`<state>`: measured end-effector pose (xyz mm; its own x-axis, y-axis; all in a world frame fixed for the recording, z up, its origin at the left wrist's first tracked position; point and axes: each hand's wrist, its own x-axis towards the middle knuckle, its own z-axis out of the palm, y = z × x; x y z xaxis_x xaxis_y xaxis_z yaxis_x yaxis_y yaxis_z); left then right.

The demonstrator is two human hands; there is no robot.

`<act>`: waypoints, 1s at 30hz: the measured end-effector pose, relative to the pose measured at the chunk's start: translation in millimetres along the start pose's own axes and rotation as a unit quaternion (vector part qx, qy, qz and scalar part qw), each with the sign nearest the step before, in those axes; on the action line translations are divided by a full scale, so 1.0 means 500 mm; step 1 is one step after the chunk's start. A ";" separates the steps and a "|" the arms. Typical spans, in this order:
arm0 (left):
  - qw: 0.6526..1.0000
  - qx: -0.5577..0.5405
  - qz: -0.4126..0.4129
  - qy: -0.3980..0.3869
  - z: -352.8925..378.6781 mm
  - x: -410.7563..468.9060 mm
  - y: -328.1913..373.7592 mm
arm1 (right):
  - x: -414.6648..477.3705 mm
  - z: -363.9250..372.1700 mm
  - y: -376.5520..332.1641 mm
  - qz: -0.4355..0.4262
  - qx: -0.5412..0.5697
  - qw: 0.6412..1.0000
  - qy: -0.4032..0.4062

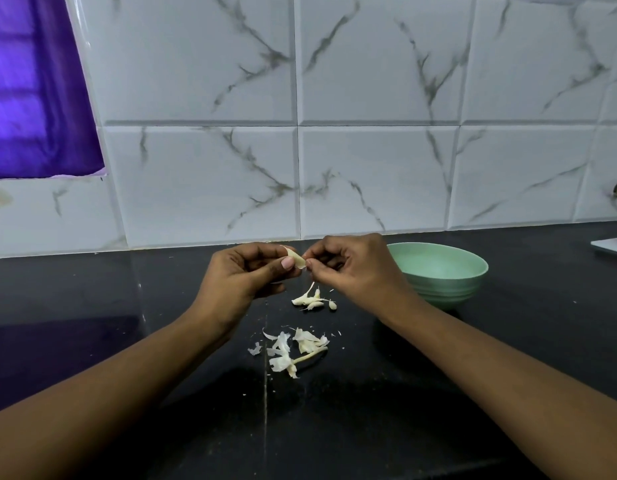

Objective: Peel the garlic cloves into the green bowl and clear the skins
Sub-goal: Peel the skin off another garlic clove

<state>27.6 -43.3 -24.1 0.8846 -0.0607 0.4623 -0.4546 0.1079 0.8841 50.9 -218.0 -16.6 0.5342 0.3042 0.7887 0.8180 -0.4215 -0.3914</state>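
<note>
Garlic clove [295, 260] lies sideways, tip toward right hand [348, 271].

Dim, cool indoor light; sheen on tiles [369, 81]; wall slightly motion-blurred; wide-angle bending at edges.

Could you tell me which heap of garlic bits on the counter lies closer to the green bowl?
The smaller heap, just below the right hand; the larger heap of skins lies nearer the camera, farther from the green bowl.
</note>
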 end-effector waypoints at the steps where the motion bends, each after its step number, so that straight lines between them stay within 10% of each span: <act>1: 1.000 0.001 0.002 0.001 0.001 0.000 0.000 | -0.001 0.001 -0.001 -0.007 -0.012 1.000 0.003; 16: 1.000 0.001 0.019 -0.001 0.003 -0.004 0.001 | 0.000 0.000 -0.007 -0.069 -0.073 0.995 0.022; 24: 0.999 -0.015 0.035 0.004 0.000 0.000 0.005 | 0.002 0.001 -0.016 0.176 0.253 0.950 -0.052; 30: 0.998 0.021 0.056 0.002 -0.003 -0.003 0.008 | 0.001 0.008 -0.010 0.186 0.304 0.934 -0.039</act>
<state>24.6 -41.3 -21.5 0.8285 -0.0472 0.5580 -0.5543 0.0722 0.8292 47.9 -212.2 -15.9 0.7996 0.3054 0.5171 0.5305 0.0442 -0.8465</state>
